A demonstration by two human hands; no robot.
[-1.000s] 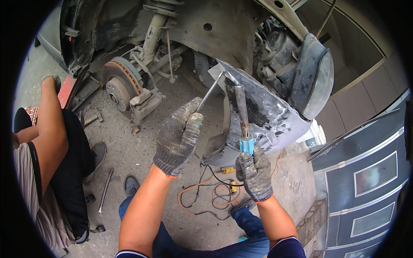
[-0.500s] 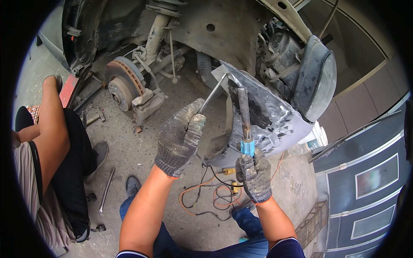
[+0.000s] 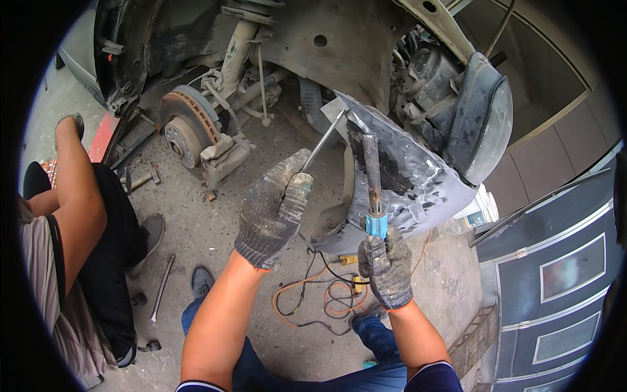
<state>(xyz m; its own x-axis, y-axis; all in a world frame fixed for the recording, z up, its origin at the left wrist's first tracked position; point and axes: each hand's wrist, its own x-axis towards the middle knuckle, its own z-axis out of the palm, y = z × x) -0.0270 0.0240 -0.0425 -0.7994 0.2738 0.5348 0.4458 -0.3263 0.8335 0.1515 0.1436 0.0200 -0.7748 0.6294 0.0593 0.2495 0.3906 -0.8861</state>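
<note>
My gloved left hand (image 3: 273, 212) is closed around a slim metal rod (image 3: 325, 140), its handle end hidden in the palm. The rod's far tip meets the top edge of a grey bumper (image 3: 434, 208), whose face has scraped, whitish patches and a black bare area. In my gloved right hand (image 3: 386, 266) is a hot-air welder (image 3: 376, 225) with a blue grip and a long metal barrel. The barrel points up, and its narrow bent nozzle is at the bumper's top edge, close to the rod's tip. A pale flat piece (image 3: 336, 117) sits behind that edge.
Beyond my left hand are a brake disc (image 3: 185, 130) and a strut (image 3: 239, 59) in the open wheel well. A co-worker's arm (image 3: 81, 189) and legs are at left. A wrench (image 3: 163, 287) and coiled cables (image 3: 339, 294) lie on the floor. Grey doors (image 3: 555, 274) stand right.
</note>
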